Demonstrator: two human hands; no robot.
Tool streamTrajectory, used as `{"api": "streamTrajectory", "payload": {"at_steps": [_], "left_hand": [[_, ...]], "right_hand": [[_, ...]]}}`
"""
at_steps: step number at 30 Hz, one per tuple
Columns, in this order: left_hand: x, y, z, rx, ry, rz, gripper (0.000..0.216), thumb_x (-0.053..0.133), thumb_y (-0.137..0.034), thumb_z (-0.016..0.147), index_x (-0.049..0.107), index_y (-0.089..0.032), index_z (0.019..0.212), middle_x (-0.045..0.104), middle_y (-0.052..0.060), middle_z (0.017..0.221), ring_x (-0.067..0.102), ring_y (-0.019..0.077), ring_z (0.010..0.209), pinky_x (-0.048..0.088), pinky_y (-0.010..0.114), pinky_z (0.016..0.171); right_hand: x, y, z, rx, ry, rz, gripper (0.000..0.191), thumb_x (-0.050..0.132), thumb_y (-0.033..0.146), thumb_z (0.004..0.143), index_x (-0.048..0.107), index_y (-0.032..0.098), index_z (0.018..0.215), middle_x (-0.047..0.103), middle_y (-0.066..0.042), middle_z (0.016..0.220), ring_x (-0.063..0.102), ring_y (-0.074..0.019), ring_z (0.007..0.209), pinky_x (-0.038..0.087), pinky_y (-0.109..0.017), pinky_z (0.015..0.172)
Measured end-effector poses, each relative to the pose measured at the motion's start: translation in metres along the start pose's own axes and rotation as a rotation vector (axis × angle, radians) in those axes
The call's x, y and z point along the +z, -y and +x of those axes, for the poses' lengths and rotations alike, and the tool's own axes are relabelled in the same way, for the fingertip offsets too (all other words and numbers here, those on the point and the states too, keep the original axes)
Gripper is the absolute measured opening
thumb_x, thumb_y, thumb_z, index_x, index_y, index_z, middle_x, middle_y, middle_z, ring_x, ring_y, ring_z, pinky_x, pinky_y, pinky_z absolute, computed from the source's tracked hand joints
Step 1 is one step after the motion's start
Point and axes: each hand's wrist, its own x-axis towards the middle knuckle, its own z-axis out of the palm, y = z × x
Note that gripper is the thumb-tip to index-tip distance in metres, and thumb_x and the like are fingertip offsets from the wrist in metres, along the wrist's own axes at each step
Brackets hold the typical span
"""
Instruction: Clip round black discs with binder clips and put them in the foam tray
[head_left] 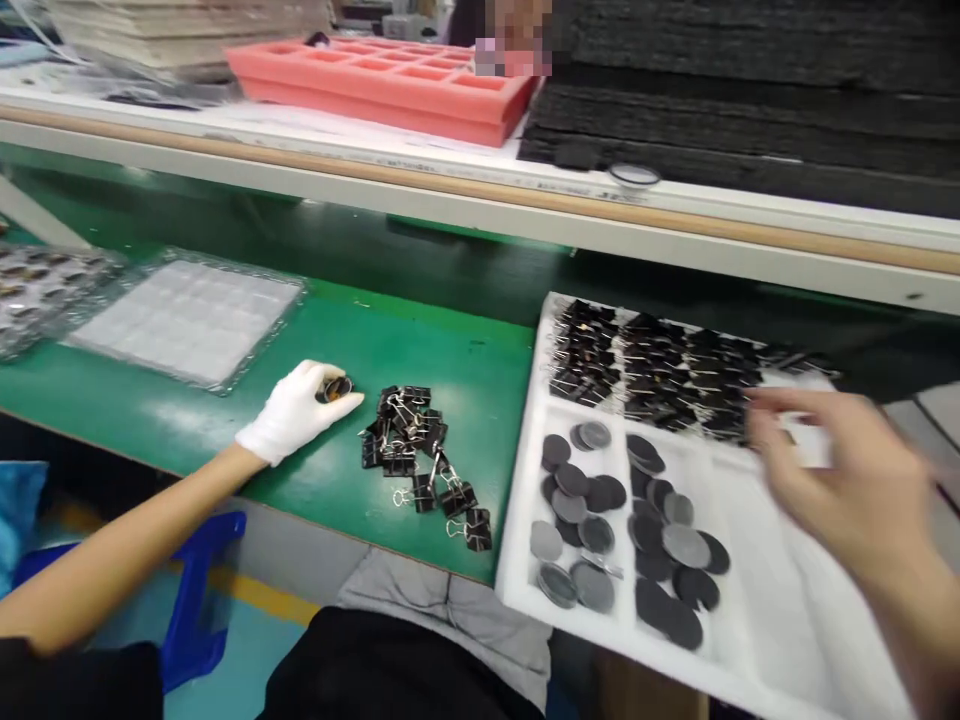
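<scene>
small dark-rimmed round piece with amber middle (337, 389) sits left of frame centre, in the white-gloved left hand's (296, 408) grip. bare right hand (847, 460), blurred, at black metal binder clips (656, 360) in the white foam tray (526, 490), frame right; can't tell if it's gripping one. hands well apart. step reads as clip picking; next move calls for separating one clip. green bench (476, 350) below, pink foam tray (382, 100) on white shelf (300, 185) up top.

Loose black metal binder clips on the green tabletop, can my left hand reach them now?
Probably yes: nothing visible separates your white-gloved left hand from the loose black metal binder clips, though its fingers hold a round dark piece.
</scene>
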Motion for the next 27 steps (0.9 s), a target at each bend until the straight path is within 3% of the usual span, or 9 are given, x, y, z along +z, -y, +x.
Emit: {"api": "streamTrajectory", "payload": {"at_steps": [3, 6, 9, 13, 17, 19, 22, 27], "left_hand": [[0.027, -0.032, 0.057, 0.063, 0.012, -0.038, 0.051, 0.063, -0.064, 0.087, 0.07, -0.018, 0.108, 0.069, 0.01, 0.102, 0.065, 0.0258, 0.096, 0.053, 0.037, 0.088], [0.051, -0.062, 0.103, 0.312, 0.083, -0.055, 0.057, 0.065, -0.064, 0.088, 0.068, -0.017, 0.12, 0.067, 0.012, 0.115, 0.064, 0.0279, 0.108, 0.051, 0.038, 0.093], [0.066, -0.085, 0.126, 0.543, 0.243, -0.025, 0.059, 0.067, -0.063, 0.088, 0.067, -0.018, 0.126, 0.066, 0.012, 0.118, 0.066, 0.0272, 0.106, 0.05, 0.036, 0.091], [0.071, -0.096, 0.13, 0.594, 0.283, 0.033, 0.063, 0.067, -0.069, 0.086, 0.069, -0.019, 0.124, 0.069, 0.011, 0.112, 0.068, 0.0286, 0.101, 0.049, 0.037, 0.089], [0.064, -0.09, 0.128, 0.616, 0.315, 0.011, 0.081, 0.07, -0.066, 0.082, 0.056, -0.018, 0.145, 0.067, 0.014, 0.125, 0.063, 0.0338, 0.114, 0.047, 0.04, 0.094], [0.061, -0.085, 0.129, 0.634, 0.371, -0.028, 0.078, 0.068, -0.057, 0.086, 0.05, -0.019, 0.152, 0.065, 0.013, 0.129, 0.062, 0.0329, 0.117, 0.046, 0.039, 0.095], [0.06, -0.083, 0.13, 0.626, 0.389, -0.044, 0.069, 0.063, -0.052, 0.091, 0.052, -0.018, 0.15, 0.068, 0.013, 0.122, 0.063, 0.031, 0.113, 0.045, 0.038, 0.093], [0.06, -0.089, 0.128, 0.663, 0.347, 0.029, 0.063, 0.064, -0.059, 0.091, 0.059, -0.018, 0.139, 0.071, 0.01, 0.105, 0.067, 0.0296, 0.101, 0.044, 0.036, 0.084]], "right_hand": [[0.023, 0.044, -0.005, -0.136, 0.232, 0.105, 0.023, 0.052, 0.034, 0.102, 0.07, 0.032, 0.117, 0.074, -0.01, 0.101, 0.069, -0.0319, 0.091, 0.053, -0.051, 0.08], [0.059, 0.076, 0.003, -0.081, 0.451, 0.087, 0.03, 0.06, 0.038, 0.096, 0.072, 0.027, 0.121, 0.073, -0.012, 0.104, 0.069, -0.0345, 0.096, 0.055, -0.051, 0.085], [0.078, 0.085, 0.009, -0.026, 0.553, 0.078, 0.027, 0.067, 0.032, 0.088, 0.075, 0.024, 0.112, 0.072, -0.011, 0.098, 0.07, -0.0322, 0.091, 0.058, -0.046, 0.08], [0.074, 0.081, 0.015, 0.062, 0.49, 0.14, 0.024, 0.067, 0.031, 0.086, 0.074, 0.024, 0.107, 0.07, -0.008, 0.09, 0.071, -0.0278, 0.077, 0.06, -0.044, 0.071], [0.079, 0.089, 0.035, 0.169, 0.29, 0.355, 0.029, 0.068, 0.033, 0.084, 0.072, 0.029, 0.112, 0.072, -0.007, 0.104, 0.074, -0.0266, 0.084, 0.064, -0.047, 0.08], [0.094, 0.1, 0.051, 0.236, 0.256, 0.543, 0.03, 0.072, 0.032, 0.08, 0.071, 0.028, 0.11, 0.073, -0.007, 0.109, 0.076, -0.0262, 0.089, 0.066, -0.046, 0.086], [0.128, 0.118, 0.078, 0.268, 0.305, 0.737, 0.031, 0.076, 0.03, 0.077, 0.07, 0.025, 0.107, 0.076, -0.006, 0.104, 0.077, -0.0266, 0.092, 0.066, -0.046, 0.091], [0.18, 0.136, 0.11, 0.301, 0.371, 0.705, 0.029, 0.075, 0.017, 0.078, 0.071, 0.022, 0.106, 0.078, -0.006, 0.101, 0.076, -0.0246, 0.094, 0.064, -0.045, 0.092]]}}
